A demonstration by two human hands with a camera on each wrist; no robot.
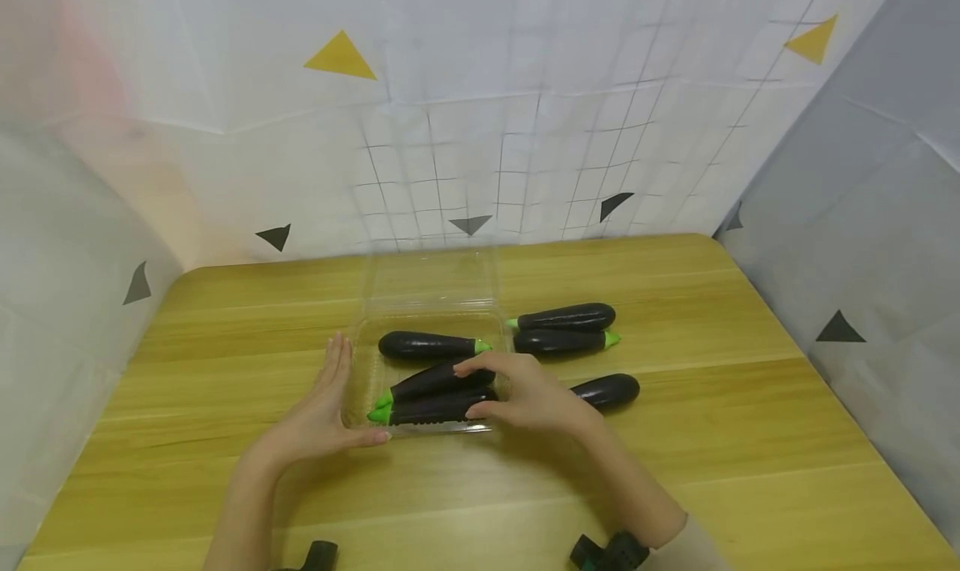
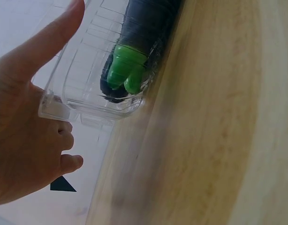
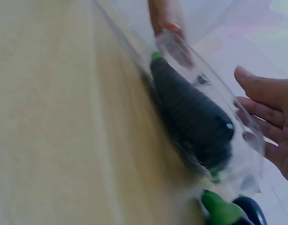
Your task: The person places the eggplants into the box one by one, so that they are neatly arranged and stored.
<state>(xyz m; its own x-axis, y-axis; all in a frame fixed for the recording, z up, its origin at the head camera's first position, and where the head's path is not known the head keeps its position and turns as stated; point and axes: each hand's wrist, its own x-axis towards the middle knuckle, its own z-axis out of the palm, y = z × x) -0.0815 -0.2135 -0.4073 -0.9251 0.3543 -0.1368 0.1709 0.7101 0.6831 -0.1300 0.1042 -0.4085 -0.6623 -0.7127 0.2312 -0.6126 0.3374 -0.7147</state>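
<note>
A clear plastic clamshell box (image 1: 360, 388) lies on the table with three dark eggplants inside. One eggplant (image 1: 427, 345) is at the back, its green stem to the right. The middle eggplant (image 1: 423, 383) and the front eggplant (image 1: 431, 408) have stems to the left. My left hand (image 1: 315, 417) touches the box's front-left corner, straight fingers along the left side and thumb at the front wall. Over the right ends of the two nearer eggplants is my right hand (image 1: 528, 392), fingers and thumb apart. The right wrist view shows nothing between its fingers (image 3: 266, 112).
The box's lid (image 1: 431, 279) is folded back toward the rear wall. Right of the box, two eggplants (image 1: 566, 341) lie side by side. Another eggplant (image 1: 611, 392) lies nearer, partly hidden by my right hand. White sheets (image 1: 465, 137) enclose the wooden table (image 1: 712, 321).
</note>
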